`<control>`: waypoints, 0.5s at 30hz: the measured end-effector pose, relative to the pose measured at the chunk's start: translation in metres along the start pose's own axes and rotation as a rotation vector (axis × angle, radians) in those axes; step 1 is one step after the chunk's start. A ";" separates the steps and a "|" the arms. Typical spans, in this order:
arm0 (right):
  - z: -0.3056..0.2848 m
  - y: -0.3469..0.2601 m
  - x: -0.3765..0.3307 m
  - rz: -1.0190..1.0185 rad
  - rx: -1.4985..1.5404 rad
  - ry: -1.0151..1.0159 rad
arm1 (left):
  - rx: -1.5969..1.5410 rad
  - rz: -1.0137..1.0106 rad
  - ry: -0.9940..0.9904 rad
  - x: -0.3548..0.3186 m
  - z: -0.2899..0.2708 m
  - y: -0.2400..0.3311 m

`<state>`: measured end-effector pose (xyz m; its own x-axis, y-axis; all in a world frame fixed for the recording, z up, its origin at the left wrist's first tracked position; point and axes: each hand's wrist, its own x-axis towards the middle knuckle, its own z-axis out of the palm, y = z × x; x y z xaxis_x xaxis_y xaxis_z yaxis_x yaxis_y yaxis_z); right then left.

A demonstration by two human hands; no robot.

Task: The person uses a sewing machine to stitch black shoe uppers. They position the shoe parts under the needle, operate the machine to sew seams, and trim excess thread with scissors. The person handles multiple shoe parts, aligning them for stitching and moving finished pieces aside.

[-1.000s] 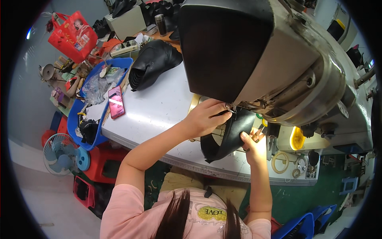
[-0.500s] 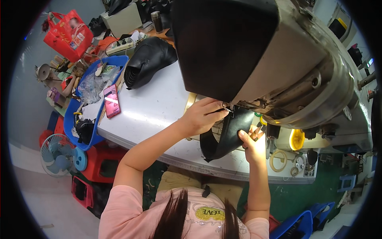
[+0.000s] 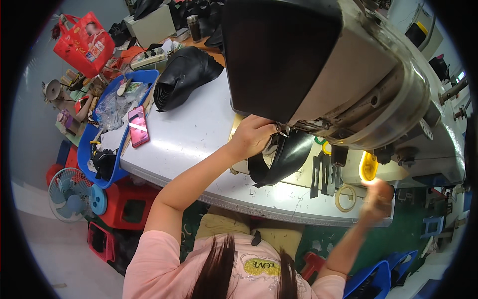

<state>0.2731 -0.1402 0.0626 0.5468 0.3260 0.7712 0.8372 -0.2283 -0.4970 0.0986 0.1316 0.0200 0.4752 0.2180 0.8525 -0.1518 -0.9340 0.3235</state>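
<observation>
A black leather strip lies curved in a loop beneath the head of a large sewing machine. Beside the machine's metal foot, my left hand has its thumb and fingers pressed together; what they pinch is hidden. My right hand, smeared by motion, is out at the right, just below a yellow oval piece and away from the leather. Its fingers cannot be made out.
On the white table lie a rolled black leather piece, a pink phone, flat black tools and a tape roll. A cluttered blue basket adjoins the left edge; a fan is below.
My right hand has let go of the leather strip and swung away to the right. The strip's free side has shifted slightly; my left hand stays by the foot, a little higher.
</observation>
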 end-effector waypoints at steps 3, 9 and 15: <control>-0.108 0.076 0.076 -0.062 -0.468 0.606 | 0.031 0.034 0.004 0.005 0.003 0.004; -0.250 0.242 0.206 0.136 -0.605 0.473 | 0.040 0.037 0.031 0.000 0.006 -0.001; -0.314 0.335 0.248 0.173 -0.762 0.111 | 0.095 0.064 0.000 0.004 0.003 0.007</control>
<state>0.6843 -0.4244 0.2122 0.6301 0.1438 0.7631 0.4779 -0.8464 -0.2351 0.1016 0.1246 0.0242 0.4673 0.1567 0.8701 -0.0989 -0.9687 0.2276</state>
